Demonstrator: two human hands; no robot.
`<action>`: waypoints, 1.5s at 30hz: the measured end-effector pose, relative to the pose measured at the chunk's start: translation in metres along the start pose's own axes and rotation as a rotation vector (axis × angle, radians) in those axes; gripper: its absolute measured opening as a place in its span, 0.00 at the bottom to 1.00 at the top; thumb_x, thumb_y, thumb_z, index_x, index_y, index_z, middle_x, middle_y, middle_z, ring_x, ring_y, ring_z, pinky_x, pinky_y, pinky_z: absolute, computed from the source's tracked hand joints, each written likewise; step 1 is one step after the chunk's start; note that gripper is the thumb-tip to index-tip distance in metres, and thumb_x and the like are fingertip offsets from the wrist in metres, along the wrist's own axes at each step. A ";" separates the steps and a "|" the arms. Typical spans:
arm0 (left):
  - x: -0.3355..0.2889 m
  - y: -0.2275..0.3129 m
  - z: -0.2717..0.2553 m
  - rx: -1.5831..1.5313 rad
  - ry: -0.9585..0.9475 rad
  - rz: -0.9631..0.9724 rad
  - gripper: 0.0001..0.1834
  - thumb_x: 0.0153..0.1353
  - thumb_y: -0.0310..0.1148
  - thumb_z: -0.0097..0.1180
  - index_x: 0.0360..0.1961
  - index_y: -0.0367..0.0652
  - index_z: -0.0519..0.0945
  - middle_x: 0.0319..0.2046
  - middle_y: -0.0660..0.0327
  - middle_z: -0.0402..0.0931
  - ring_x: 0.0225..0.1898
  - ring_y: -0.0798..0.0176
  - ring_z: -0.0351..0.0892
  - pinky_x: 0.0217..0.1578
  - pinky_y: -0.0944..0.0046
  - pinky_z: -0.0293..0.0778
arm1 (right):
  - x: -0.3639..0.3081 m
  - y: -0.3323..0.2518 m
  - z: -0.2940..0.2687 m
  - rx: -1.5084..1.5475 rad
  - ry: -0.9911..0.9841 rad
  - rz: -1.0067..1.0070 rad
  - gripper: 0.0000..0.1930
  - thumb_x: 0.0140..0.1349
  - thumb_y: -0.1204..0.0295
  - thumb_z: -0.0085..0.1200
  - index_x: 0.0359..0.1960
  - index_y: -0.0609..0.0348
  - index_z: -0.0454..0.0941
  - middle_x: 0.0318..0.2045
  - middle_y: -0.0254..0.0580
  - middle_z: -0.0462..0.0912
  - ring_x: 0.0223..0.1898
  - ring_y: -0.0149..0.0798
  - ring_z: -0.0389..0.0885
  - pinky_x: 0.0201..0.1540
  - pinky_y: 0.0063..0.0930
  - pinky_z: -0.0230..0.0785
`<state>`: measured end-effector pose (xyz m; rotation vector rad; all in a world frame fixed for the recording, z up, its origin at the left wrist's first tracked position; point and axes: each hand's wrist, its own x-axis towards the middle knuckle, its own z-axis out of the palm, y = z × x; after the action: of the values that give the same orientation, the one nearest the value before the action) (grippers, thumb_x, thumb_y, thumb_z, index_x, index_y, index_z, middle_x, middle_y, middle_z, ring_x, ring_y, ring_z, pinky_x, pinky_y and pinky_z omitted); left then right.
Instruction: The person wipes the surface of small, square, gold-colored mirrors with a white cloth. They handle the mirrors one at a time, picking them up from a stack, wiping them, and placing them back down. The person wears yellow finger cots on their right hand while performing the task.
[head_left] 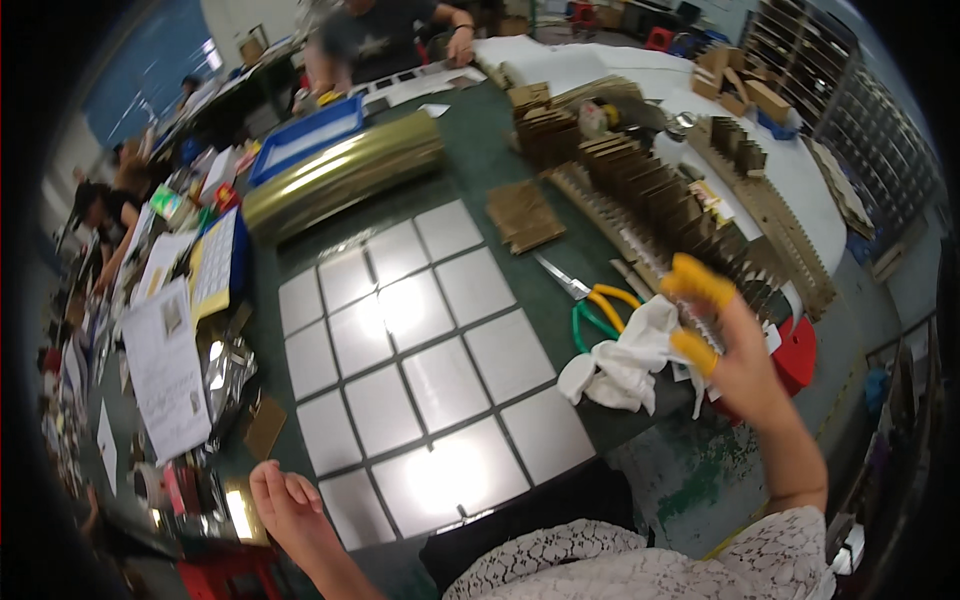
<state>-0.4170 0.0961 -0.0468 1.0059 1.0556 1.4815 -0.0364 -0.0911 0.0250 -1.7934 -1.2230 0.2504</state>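
Silvery square plates (389, 407), several of them, lie in a close grid on the dark green table. My left hand (288, 503) hovers beside the grid's near left corner, fingers half bent and loosely apart, with nothing visible in them. Yellow covers sit on the fingertips of my right hand (728, 330). Its thumb and fingers are spread, over the table's right side. Close to it lies a crumpled white cloth (632, 358), possibly a glove; I cannot tell whether they touch. Scissors (588, 296) with yellow and green handles rest between the cloth and the grid.
A shiny gold film roll (345, 178) lies behind the grid, next to a blue tray (308, 138). Notched racks (640, 200) of upright brown pieces fill the right side. A brown square stack (524, 214) is nearby. Papers (167, 365) lie left. Across the table sits another person (378, 42).
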 end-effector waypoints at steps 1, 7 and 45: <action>0.003 -0.006 0.007 0.003 -0.039 -0.018 0.07 0.70 0.35 0.49 0.39 0.42 0.71 0.18 0.70 0.57 0.18 0.78 0.57 0.14 0.77 0.54 | 0.016 0.009 -0.021 -0.110 0.058 -0.032 0.29 0.59 0.71 0.61 0.63 0.59 0.66 0.53 0.42 0.75 0.53 0.35 0.73 0.57 0.29 0.62; 0.017 -0.014 0.000 -0.031 -0.128 -0.084 0.10 0.66 0.35 0.53 0.44 0.42 0.73 0.27 0.65 0.72 0.26 0.72 0.70 0.23 0.73 0.66 | 0.121 0.122 -0.161 -0.483 0.455 -0.016 0.37 0.56 0.61 0.63 0.66 0.57 0.61 0.57 0.47 0.71 0.59 0.43 0.67 0.61 0.34 0.58; -0.088 -0.035 0.186 0.330 -0.722 -0.002 0.10 0.59 0.17 0.54 0.41 0.31 0.82 0.38 0.50 0.82 0.40 0.60 0.83 0.40 0.67 0.79 | 0.074 0.079 -0.114 -0.199 0.096 -0.115 0.61 0.35 0.64 0.76 0.72 0.53 0.48 0.62 0.45 0.66 0.62 0.43 0.65 0.68 0.38 0.49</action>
<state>-0.2180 0.0345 -0.0366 1.6108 0.7671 0.8244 0.1181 -0.1019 0.0499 -1.8724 -1.3141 -0.0243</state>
